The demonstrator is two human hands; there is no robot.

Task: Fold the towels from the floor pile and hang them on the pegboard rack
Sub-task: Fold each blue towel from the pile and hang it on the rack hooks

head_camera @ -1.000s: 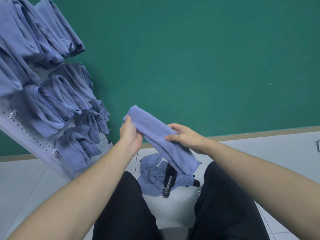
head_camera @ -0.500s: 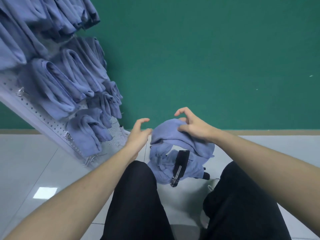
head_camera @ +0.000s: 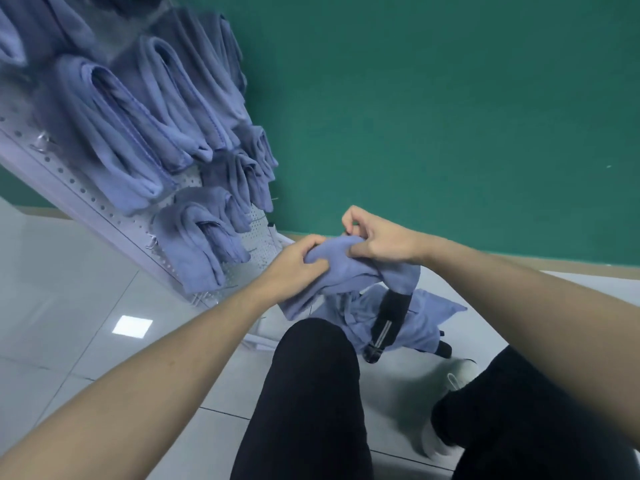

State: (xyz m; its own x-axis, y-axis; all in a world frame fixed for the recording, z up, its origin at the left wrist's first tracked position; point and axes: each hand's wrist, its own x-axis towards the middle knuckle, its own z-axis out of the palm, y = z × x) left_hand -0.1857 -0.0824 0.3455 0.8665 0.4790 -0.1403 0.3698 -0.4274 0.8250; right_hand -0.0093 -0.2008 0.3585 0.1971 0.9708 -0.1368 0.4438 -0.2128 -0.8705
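Observation:
A blue towel is bunched between both hands just above my knees. My left hand grips its left end with curled fingers. My right hand pinches the upper right part, and the rest droops below. Under it on the floor lies the pile of blue towels with a black strap across it. The white pegboard rack leans at the left, with several folded blue towels hanging on its hooks.
A green wall stands behind with a tan skirting strip. My black-trousered legs fill the lower frame, and a white shoe shows at the right. Grey floor tiles stretch left of the rack's foot.
The folded towel, stretched between both hands a second ago, was let go by my left hand and now both hands grip it bunched, closer to the rack. The view tilted down and left.

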